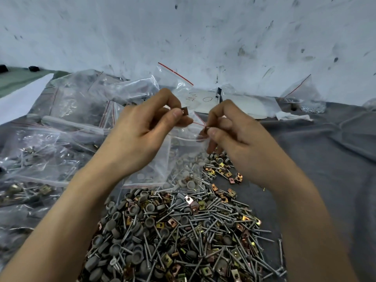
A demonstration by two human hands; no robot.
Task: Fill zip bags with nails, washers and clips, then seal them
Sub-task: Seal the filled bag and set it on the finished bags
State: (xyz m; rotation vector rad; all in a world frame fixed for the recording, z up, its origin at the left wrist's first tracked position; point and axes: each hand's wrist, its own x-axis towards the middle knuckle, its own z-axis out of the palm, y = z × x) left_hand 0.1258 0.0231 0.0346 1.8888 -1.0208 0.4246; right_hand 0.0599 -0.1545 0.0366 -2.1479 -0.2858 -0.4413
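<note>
Lower centre of frame: loose heap (179,237) of nails, grey washers and brass and copper clips, lying on the grey cloth (325,149) that covers the bench. Mid-frame, above it: one clear zip bag (160,159), hanging mouth-up between the hands, pale washers already in its lower part, its bottom edge reaching the heap. Left hand (140,129): thumb and forefinger pinched on a copper clip (185,110), just above the bag's mouth. Right hand (232,133): thumb and forefinger pinched on a second clip (204,132) at the red-lined rim; whether it also holds the rim cannot be told. Step judged: dropping clips in. Best done with the mouth spread, each clip let go well inside the rim, and the zip track free of parts before sealing. Left of frame: filled bags (40,151), piled. Upper centre: empty bags (175,82) and a white card (205,98) with handwriting. Beyond: scuffed white wall (203,27).
</note>
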